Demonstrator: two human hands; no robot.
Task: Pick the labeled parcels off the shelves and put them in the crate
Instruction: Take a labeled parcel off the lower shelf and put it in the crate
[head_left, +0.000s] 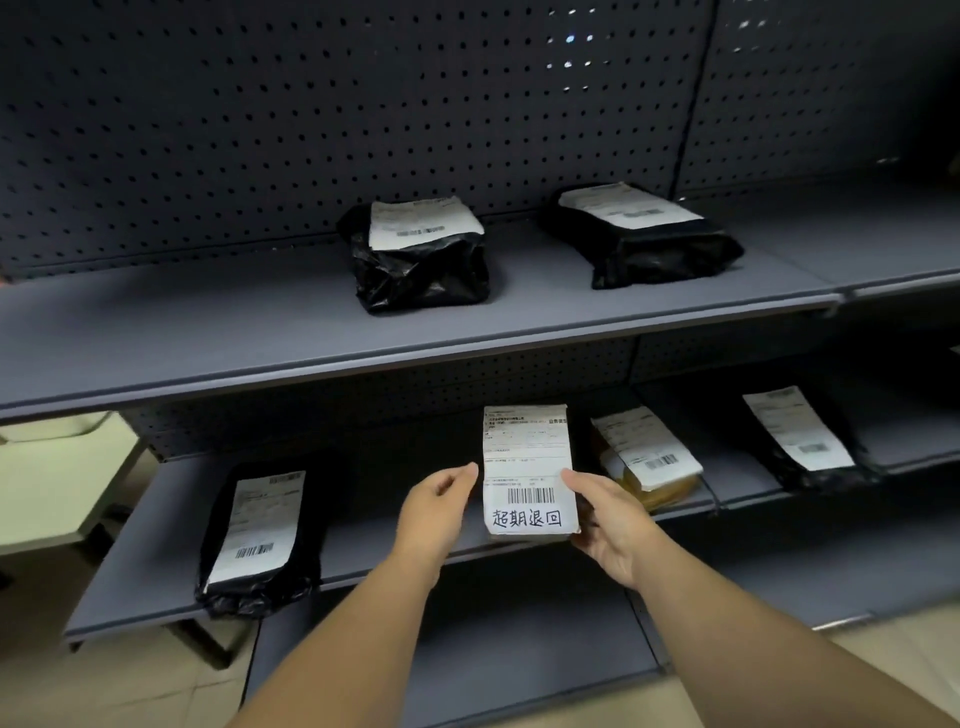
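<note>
A parcel with a white label and handwritten characters (527, 467) lies on the lower shelf (374, 540). My left hand (439, 512) touches its left edge and my right hand (610, 519) grips its right edge and underside. To the left on the same shelf lies a black-bagged parcel (254, 540). On the right sit a yellow-brown parcel (647, 467) and a black parcel (802, 441), both labeled. Two black-bagged labeled parcels (418, 254) (639, 234) rest on the upper shelf (208, 332). No crate is in view.
Dark pegboard (311, 114) backs the shelving. A lower shelf level (457, 660) sits below my arms. A pale table (52, 483) stands at the left behind the rack. Tiled floor (130, 691) shows at the bottom.
</note>
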